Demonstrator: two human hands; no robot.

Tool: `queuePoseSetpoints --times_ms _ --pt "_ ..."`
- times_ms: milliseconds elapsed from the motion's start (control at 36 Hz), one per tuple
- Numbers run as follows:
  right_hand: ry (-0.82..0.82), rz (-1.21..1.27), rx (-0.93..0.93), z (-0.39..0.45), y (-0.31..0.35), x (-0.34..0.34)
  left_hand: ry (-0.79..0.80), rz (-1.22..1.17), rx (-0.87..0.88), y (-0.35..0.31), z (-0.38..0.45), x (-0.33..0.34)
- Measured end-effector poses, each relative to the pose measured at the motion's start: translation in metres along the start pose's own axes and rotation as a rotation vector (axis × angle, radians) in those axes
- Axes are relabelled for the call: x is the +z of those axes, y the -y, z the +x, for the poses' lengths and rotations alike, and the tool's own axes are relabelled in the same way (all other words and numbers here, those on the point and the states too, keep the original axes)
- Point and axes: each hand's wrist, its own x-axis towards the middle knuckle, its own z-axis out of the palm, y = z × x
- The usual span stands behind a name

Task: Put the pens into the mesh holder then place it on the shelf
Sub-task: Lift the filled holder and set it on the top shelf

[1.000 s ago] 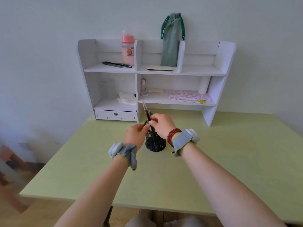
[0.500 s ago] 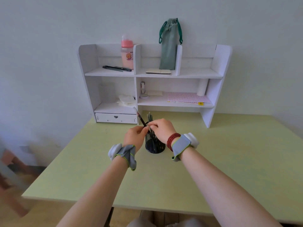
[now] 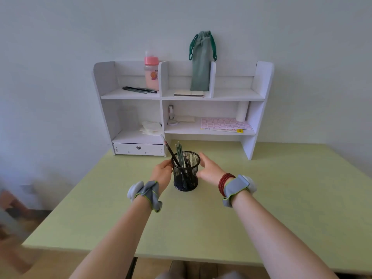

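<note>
Black round mesh holder point(image 3: 186, 174): it stands upright on the light green table point(image 3: 281, 198), near the front of the white wooden desk shelf point(image 3: 231, 95).
Thin dark and green pens point(image 3: 180, 154): they stand inside the holder. One dark pen leans out to the left.
Left hand point(image 3: 162, 174): it touches the left side of the holder, close to the rim. Its fingers look a little bent, but it is not clear if they grip the mesh.
Right hand point(image 3: 209, 170): it is just beside the right side of the holder. Its fingers are straight and spread apart, and they hold nothing.
Step in hand: the pens part looks done. The job now is to pick up the holder.
Next move: both hands likely need to close on the sides and lift it straight up, so no pen tips out. Then it goes on a bare spot on the shelf. The pens stick up tall, so the open top right spot looks best.
</note>
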Motion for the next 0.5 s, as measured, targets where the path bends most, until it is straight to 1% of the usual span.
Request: queuePoseSetpoints --times_ms 56,139,194,389,500 --pt "0.05 0.026 -0.002 -0.001 -0.003 0.006 0.03 0.026 -0.004 0.001 -0.001 0.002" --pt "0.053 0.037 -0.032 -0.005 -0.006 0.011 0.111 0.031 -0.013 0.003 -0.004 0.006" --pt "0.054 0.028 -0.055 -0.009 -0.008 0.014 0.137 0.059 -0.017 0.004 -0.007 0.009" --pt "0.017 -0.019 -0.072 -0.015 -0.009 0.012 0.142 0.157 -0.004 0.001 -0.015 0.014" --pt "-0.014 -0.038 -0.069 -0.023 -0.01 0.003 0.16 0.176 0.014 -0.006 -0.02 0.019"
